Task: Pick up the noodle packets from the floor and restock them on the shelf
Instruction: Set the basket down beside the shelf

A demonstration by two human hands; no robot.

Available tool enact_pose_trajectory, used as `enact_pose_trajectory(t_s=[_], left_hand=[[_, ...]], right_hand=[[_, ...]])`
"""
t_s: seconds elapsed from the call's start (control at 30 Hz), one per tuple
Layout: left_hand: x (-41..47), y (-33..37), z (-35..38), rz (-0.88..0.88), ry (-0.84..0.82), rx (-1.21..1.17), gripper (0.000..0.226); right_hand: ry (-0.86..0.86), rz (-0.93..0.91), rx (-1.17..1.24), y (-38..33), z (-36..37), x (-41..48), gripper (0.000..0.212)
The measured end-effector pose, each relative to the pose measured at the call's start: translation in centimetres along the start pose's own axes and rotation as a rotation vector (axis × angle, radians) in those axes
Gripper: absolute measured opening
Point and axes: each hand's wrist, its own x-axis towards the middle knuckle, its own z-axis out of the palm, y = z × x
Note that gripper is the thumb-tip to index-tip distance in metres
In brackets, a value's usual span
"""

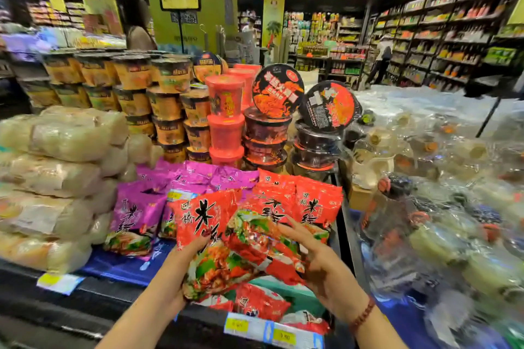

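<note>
Two red noodle packets (224, 238) are held over the shelf (124, 266) front, long axes pointing away toward the standing red row (314, 201) just behind. My left hand (175, 272) grips one by its lower edge; my right hand (326, 266) - fingers spread, nearly straight - presses the other. Purple packets (136, 212) crowd the left side - open room lies ahead-right.
</note>
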Motion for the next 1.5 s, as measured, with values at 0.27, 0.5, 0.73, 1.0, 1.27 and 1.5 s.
enact_pose_trajectory(t_s=[0.27,0.5,0.73,1.0,1.27,1.5], left_hand=[[3.2,-4.8,2.0,-0.010,0.056,0.087,0.040],[5.1,-6.6,1.9,-0.032,0.215,0.052,0.042],[5.5,-8.3,1.6,-0.061,0.259,0.024,0.050],[5.3,-10.2,1.1,-0.087,0.274,0.016,0.066],[5.5,-10.7,0.9,-0.064,0.254,0.046,0.061],[4.9,-9.7,1.6,-0.008,0.281,0.123,0.024]], right_hand=[[0.163,-0.044,-0.349,4.6,-3.8,0.6,0.065],[0.389,-0.190,-0.513,8.4,-9.3,2.7,0.072],[0.425,-0.275,-0.803,13.6,-13.4,5.6,0.070],[0.380,-0.107,-1.436,16.2,-12.0,7.0,0.096],[0.335,-0.312,-1.587,16.8,-11.2,9.3,0.102],[0.255,-0.190,-1.578,17.4,-11.7,10.1,0.098]])
